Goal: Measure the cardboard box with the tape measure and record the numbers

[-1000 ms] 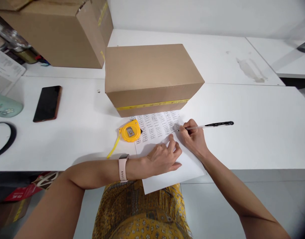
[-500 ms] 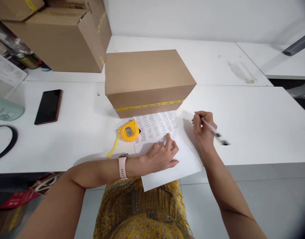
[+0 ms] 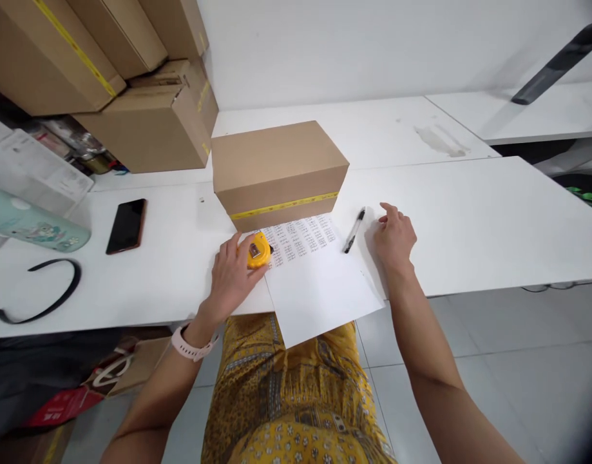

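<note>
My left hand (image 3: 234, 274) is wrapped over a yellow tape measure (image 3: 258, 251) lying on the white table (image 3: 469, 219), just left of a printed sheet of paper (image 3: 315, 277). The tape's yellow blade runs along the front face of a closed cardboard box (image 3: 276, 171) behind the sheet. My right hand (image 3: 395, 238) hovers open over the table to the right of the paper, holding nothing. A black and clear pen (image 3: 353, 230) lies on the table between the paper and my right hand.
A black phone (image 3: 126, 225) lies at the left, with a mint-green bottle (image 3: 32, 225) and a black curved band (image 3: 39, 296) further left. Larger cardboard boxes (image 3: 151, 122) are stacked at the back left. A second white table (image 3: 532, 113) stands at the right.
My right hand lifted the pen off the paper and laid it on the table, then let go. My left hand left the paper and closed on the tape measure.
</note>
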Motion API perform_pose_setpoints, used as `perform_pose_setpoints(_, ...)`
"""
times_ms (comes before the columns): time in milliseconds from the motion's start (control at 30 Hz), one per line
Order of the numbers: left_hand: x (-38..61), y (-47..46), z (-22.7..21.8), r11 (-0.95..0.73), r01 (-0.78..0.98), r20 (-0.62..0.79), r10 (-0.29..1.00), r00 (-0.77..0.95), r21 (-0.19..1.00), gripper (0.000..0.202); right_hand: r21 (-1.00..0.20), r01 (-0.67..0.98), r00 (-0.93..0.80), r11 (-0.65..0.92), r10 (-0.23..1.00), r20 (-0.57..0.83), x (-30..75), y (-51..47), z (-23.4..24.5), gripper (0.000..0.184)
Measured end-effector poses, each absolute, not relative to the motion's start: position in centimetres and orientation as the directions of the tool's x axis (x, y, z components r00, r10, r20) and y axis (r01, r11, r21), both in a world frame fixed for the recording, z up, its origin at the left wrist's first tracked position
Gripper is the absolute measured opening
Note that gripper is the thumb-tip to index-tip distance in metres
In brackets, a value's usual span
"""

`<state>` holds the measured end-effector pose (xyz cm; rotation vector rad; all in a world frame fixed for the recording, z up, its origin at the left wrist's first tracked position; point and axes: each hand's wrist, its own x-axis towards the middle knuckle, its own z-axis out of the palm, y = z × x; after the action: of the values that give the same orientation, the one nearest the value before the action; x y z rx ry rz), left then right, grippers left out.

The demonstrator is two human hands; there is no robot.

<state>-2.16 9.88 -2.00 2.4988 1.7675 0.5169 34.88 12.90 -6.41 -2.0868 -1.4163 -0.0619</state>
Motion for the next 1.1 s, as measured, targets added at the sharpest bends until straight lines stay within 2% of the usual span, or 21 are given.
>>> perform_pose_setpoints(67, -2.7, 10.1, -2.5, -0.297, 0.912, 0.185, 0.95, 0.253, 0.281, 0.065, -0.523, 0.831, 0.45, -0.188, 0.781, 0.433, 34.2, 12.8, -5.9, 0.052)
perform_pose_setpoints(133, -2.6, 9.9, -2.5, -0.272, 0.901, 0.185, 0.958, 0.22, 0.337, 0.063, -0.581, 0.81, 0.445, -0.081, 0.73, 0.519, 32.6, 12.1, -5.0, 0.045)
perform_pose_setpoints(200, -2.2, 9.0, -2.1, -0.277, 0.852, 0.194, 0.958, 0.211, 0.444, 0.06, -0.648, 0.759, 0.409, 0.058, 0.732, 0.545, 30.0, 10.6, -3.8, 0.035)
perform_pose_setpoints(267, -1.7, 7.5, -1.1, -0.305, 0.716, 0.14, 0.949, 0.282, 0.628, 0.055, -0.76, 0.619, 0.299, 0.197, 0.836, 0.46, 26.9, 8.4, -2.7, 0.028)
perform_pose_setpoints(300, -1.5, 6.6, -0.6, -0.309, 0.617, 0.103, 0.933, 0.345, 0.724, 0.052, -0.834, 0.502, 0.195, 0.23, 0.909, 0.368, 25.4, 7.1, -2.2, 0.028)
perform_pose_setpoints(367, -1.0, 4.8, 0.5, -0.279, 0.434, 0.05, 0.882, 0.469, 0.856, 0.049, -0.952, 0.257, -0.073, 0.165, 0.986, 0.151, 23.0, 4.8, -1.3, 0.037)
perform_pose_setpoints(433, -0.8, 3.4, 1.2, -0.242, 0.348, 0.028, 0.853, 0.521, 0.906, 0.049, -0.994, 0.1, -0.264, 0.046, 0.964, 0.019, 21.8, 3.0, -0.7, 0.047)
perform_pose_setpoints(533, -0.8, 2.6, 1.9, -0.2, 0.325, -0.005, 0.846, 0.533, 0.924, 0.051, -0.999, -0.006, -0.35, -0.041, 0.936, -0.036, 22.0, 1.8, -0.3, 0.051)
perform_pose_setpoints(633, -1.7, 3.9, 2.9, -0.136, 0.287, -0.033, 0.855, 0.518, 0.948, 0.054, -0.998, -0.053, -0.29, -0.04, 0.957, -0.023, 24.3, 2.8, 0.3, 0.043)
perform_pose_setpoints(733, -3.7, 7.3, 5.2, -0.119, 0.216, 0.018, 0.909, 0.417, 0.969, 0.05, -0.998, -0.067, -0.034, 0.013, 0.999, 0.016, 28.1, 6.2, 3.0, 0.025)
perform_pose_setpoints(833, -6.7, 12.1, 8.7, -0.171, 0.159, 0.113, 0.942, 0.317, 0.972, 0.047, -0.986, -0.156, 0.239, 0.066, 0.971, 0.028, 32.6, 11.4, 7.1, 0.031)
perform_pose_setpoints(900, -8.9, 15.5, 10.9, -0.182, 0.153, 0.144, 0.962, 0.231, 0.971, 0.044, -0.977, -0.206, 0.37, 0.049, 0.929, -0.031, 35.1, 15.2, 9.6, 0.039)
perform_pose_setpoints(1000, -11.7, 19.6, 13.5, -0.117, 0.175, 0.103, 0.991, 0.088, 0.977, 0.042, -0.983, -0.182, 0.416, -0.024, 0.904, -0.099, 36.9, 20.0, 11.3, 0.038)
perform_pose_setpoints(1100, -13.7, 22.0, 14.4, -0.065, 0.193, 0.064, 0.998, 0.011, 0.979, 0.039, -0.986, -0.156, 0.425, -0.062, 0.897, -0.123, 35.8, 23.3, 11.2, 0.036)
